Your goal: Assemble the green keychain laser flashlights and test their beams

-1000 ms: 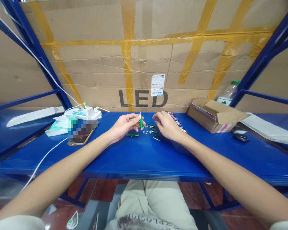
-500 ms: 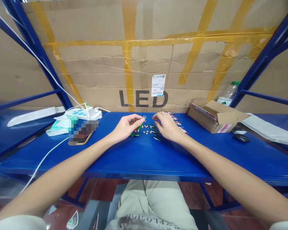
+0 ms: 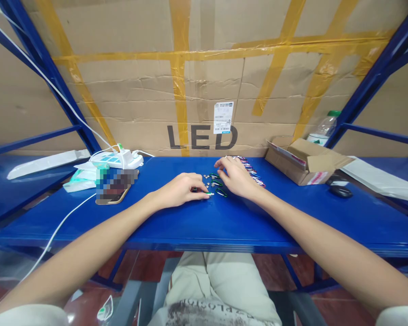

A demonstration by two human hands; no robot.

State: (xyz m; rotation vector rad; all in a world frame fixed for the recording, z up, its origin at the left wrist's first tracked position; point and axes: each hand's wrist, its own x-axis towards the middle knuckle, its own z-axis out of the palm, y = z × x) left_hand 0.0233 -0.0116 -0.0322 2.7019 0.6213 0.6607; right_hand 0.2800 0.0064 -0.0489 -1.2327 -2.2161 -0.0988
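Note:
My left hand (image 3: 182, 190) rests low over the blue table, its fingers closed on a small green piece (image 3: 209, 194) with a silvery tip. Most of that piece is hidden under the fingers. My right hand (image 3: 235, 175) hovers at the right, fingers loosely bent and apart, near a green carabiner (image 3: 214, 175). Another green carabiner (image 3: 221, 193) lies closer to me, with one more between the two. Several small round metal parts (image 3: 208, 184) are scattered between my hands. Beyond my right hand lies a row of multicoloured carabiners (image 3: 250, 168), partly covered by it.
At the right stand an open cardboard box (image 3: 294, 163), a black mouse (image 3: 340, 192) and a plastic bottle (image 3: 327, 126). A phone (image 3: 117, 192), a power strip (image 3: 117, 158) and white cables are on the left. A large carton (image 3: 139, 104) walls off the back.
My left hand has come down and toward me from a raised pinch on a green piece with a silvery loop; it now covers where another green piece lay. My right hand has barely moved.

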